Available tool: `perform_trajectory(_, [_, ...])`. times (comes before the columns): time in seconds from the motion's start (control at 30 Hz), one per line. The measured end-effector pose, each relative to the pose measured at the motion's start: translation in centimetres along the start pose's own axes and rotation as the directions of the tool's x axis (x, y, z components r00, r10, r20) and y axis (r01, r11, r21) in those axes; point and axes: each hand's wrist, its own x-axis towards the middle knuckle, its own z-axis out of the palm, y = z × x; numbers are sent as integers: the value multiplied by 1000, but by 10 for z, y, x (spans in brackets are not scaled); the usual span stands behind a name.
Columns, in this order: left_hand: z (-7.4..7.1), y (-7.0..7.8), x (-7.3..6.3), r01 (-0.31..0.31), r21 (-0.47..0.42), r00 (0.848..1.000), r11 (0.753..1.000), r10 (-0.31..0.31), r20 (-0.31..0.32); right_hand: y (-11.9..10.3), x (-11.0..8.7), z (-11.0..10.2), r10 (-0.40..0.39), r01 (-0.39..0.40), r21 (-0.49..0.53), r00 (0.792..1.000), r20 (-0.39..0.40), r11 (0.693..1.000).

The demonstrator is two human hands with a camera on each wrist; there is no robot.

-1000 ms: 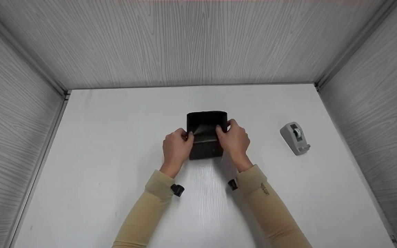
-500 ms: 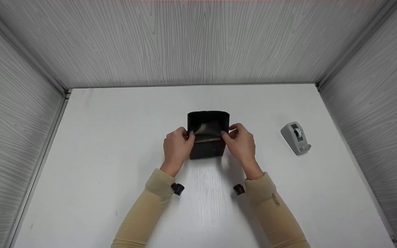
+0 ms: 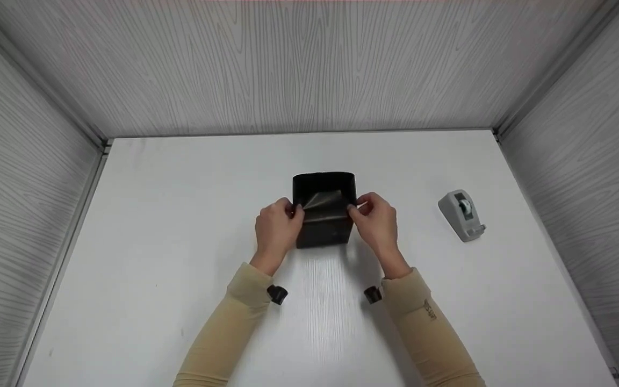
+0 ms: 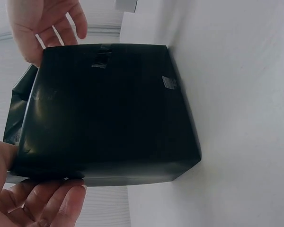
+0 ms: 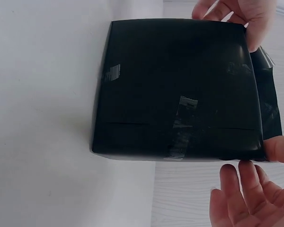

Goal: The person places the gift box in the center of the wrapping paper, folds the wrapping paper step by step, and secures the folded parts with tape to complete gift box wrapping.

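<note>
A block-shaped package in black wrapping paper (image 3: 323,234) is upright at the middle of the white table, its loose paper end facing up. Short strips of clear tape (image 5: 187,108) cling to its near face. Inside the raised paper walls, a creased flap (image 3: 326,201) slopes inward. My left hand (image 3: 276,228) grips the left top corner, thumb over the edge and fingers curled along the side (image 4: 47,198). At the right top corner, my right hand (image 3: 378,226) pinches the paper edge, its thumb on the rim and its fingertips at the side (image 5: 255,194).
A grey tape dispenser (image 3: 459,215) with a roll in it stands on the table (image 3: 180,215) to the right. Pale wood-grain panels (image 3: 299,70) rise at the back and on both sides.
My right hand has shifted outward and slightly down, its thumb drawing back from the flap to the right corner. The inner flap now shows more fully. The left hand stays in place.
</note>
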Motion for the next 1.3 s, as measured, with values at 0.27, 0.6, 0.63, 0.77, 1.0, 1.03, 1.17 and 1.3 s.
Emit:
perform_trajectory(0.27, [1, 0, 1, -3, 3, 1000, 1000, 3, -8, -2, 2, 4, 27, -28, -17, 999, -32, 999])
perform_trajectory(0.6, [3, -1, -2, 30, -23, 1000, 999, -30, -3, -1, 3, 5, 16, -15, 43, 1000, -21, 999])
perform_trajectory(0.63, [3, -1, -2, 37, -26, 999, 999, -37, -1, -1, 3, 5, 18, -17, 49, 1000, -14, 999])
perform_trajectory(0.77, [4, -2, -3, 47, -42, 999, 998, -47, -1, -1, 3, 6, 25, -26, 67, 1000, 8, 997])
perform_trajectory(1.0, [5, -3, -2, 60, -73, 998, 996, -59, 10, 1, 4, 7, 6, -7, 76, 1000, 14, 997])
perform_trajectory(1.03, [5, -3, -2, 59, -78, 998, 995, -58, 10, 2, 4, 7, 5, -6, 80, 1000, 15, 997])
perform_trajectory(1.17, [6, -4, -2, 53, -98, 999, 994, -53, 3, 2, 3, 7, 13, -16, 105, 1000, 26, 994])
perform_trajectory(1.3, [8, -5, -3, 48, -115, 999, 992, -48, -2, 1, 3, 7, 30, -35, 126, 999, 36, 991])
